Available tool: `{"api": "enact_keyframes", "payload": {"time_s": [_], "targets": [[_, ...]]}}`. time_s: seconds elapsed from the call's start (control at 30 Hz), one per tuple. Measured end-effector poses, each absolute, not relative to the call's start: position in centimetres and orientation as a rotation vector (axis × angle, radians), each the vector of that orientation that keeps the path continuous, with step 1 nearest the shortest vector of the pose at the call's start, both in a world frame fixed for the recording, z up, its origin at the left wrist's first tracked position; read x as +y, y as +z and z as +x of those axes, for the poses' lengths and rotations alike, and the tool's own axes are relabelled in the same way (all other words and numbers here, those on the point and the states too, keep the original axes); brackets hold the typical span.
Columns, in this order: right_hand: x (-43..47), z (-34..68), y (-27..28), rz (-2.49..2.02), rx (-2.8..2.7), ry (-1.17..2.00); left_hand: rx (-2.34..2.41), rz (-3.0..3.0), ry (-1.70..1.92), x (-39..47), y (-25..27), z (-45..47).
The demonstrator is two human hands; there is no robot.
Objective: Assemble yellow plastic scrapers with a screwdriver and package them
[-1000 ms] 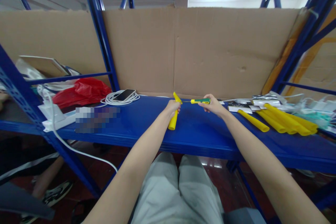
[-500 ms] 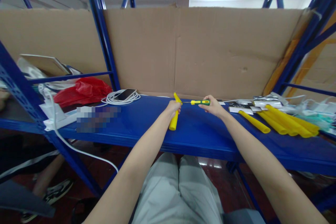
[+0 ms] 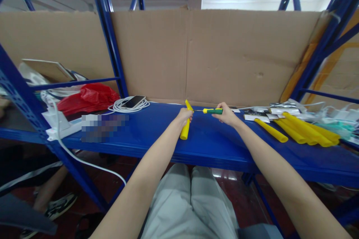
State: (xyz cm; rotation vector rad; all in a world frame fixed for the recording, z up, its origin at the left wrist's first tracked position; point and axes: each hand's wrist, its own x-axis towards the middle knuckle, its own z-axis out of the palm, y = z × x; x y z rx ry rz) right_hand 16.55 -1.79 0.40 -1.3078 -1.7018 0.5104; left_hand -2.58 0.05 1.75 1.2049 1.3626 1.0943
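My left hand (image 3: 185,114) is wrapped round the middle of a yellow tube (image 3: 184,132), which leans over the blue shelf (image 3: 215,142) with its wide round end towards me. In my right hand (image 3: 226,113) is a screwdriver with a green and yellow handle (image 3: 214,111). Its thin shaft points left and reaches the side of the tube beside my left fingers. Whether the tip sits in the tube or only against it, I cannot tell. Further right on the shelf lies a single yellow tube (image 3: 271,130), apart from a group of several yellow tubes (image 3: 310,130).
A phone (image 3: 134,101) rests on a coiled white cable (image 3: 120,105) at the back left, near a red plastic bag (image 3: 91,98). White power strips (image 3: 66,127) lie at the left. A cardboard sheet (image 3: 238,56) stands behind. Small boxes (image 3: 256,115) sit at the right.
The screwdriver's handle has turned about its axis, now showing more green. My right hand has shifted very slightly left. My left hand and the tube stay in place.
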Motion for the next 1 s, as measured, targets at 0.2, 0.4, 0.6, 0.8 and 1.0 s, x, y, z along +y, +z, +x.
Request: {"api": "enact_keyframes", "payload": {"time_s": [0.2, 0.4, 0.6, 0.8, 1.0], "targets": [[-1.52, 16.61, 0.77, -1.33, -1.654, 0.41, 1.346, 1.225, 1.065, -0.25, 1.91, -2.43], [-1.63, 16.52, 0.59, -1.289, -1.624, 0.591, 1.36, 1.229, 1.068, 0.04, 1.7, -2.5], [-1.88, 16.59, 0.84, -1.335, -1.687, 0.531, 1.366, 1.225, 1.074, 0.31, 1.53, -2.62], [-1.67, 16.61, 0.78, -1.367, -1.642, 0.479, 1.349, 1.23, 1.039, 0.16, 1.58, -2.52], [-1.48, 16.53, 0.38, -1.336, -1.682, 0.458, 1.388, 1.237, 1.044, 0.41, 1.4, -2.63]]}}
